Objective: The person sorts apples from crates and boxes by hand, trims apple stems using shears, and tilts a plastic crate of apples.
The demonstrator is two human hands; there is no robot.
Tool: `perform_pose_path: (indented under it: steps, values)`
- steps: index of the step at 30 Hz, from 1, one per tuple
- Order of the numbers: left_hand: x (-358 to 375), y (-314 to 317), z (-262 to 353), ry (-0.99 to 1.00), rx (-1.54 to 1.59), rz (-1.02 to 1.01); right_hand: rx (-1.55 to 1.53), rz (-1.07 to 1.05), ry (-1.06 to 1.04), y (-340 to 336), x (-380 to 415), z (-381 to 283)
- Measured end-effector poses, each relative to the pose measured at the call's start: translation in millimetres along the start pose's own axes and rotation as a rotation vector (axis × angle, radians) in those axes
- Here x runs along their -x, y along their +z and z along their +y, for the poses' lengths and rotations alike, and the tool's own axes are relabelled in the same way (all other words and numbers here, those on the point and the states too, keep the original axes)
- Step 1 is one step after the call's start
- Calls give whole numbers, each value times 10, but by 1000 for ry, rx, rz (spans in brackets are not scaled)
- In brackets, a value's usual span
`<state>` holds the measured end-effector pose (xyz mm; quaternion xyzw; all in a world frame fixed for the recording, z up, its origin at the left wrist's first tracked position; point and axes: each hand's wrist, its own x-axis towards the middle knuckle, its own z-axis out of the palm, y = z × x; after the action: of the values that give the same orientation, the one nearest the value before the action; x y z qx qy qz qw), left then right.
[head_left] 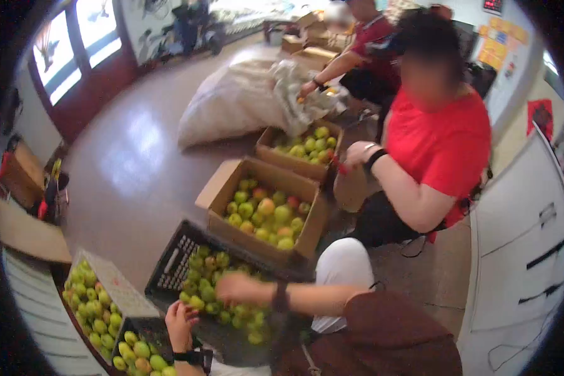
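Observation:
A black plastic crate (169, 266) with slotted walls stands in front of me, holding a heap of small green apples (200, 288), some with a red blush. My right hand (241, 289), smeared by motion, reaches over these apples with its fingers low among them; whether it grips one I cannot tell. At the crate's near left side is my left hand (180, 321), its fingers half bent and apart, with no apple showing in it. Below that hand, a second dark crate (130, 327) contains more green apples (141, 356).
Beyond the crate stand a cardboard box (232, 229) of green and reddish apples and another apple box (294, 164). A large white sack (229, 106) lies behind them. A person in red (442, 144) sits at right; another person (373, 47) reaches to the sack. A pale container (116, 285) stands left.

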<state>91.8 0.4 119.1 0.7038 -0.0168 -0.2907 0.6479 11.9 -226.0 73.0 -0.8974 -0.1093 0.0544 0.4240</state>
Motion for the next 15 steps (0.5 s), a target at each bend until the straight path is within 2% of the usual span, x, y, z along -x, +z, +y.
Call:
perform_pose_path:
  steps: [1,2,3,4,9,12,15]
  values:
    - [-8,30,29,21,15,36,-631,-57,234,217,141,-381]
    - [23,113,126,43,45,19,-645,-98,36,703,157,-480]
    - [99,167,225,58,75,6,-911,-76,1,722,404,-981]
    - [189,220,302,67,104,-2,-1008,-124,-62,687,521,-1259]
    - [436,522,748,203,208,-74,-1020,-379,-264,383,601,-1891]
    - [383,489,948,190,295,-81,-1003,-464,-353,254,657,-2149]
    - [354,414,1231,263,311,-113,-972,-534,-429,165,694,-2352]
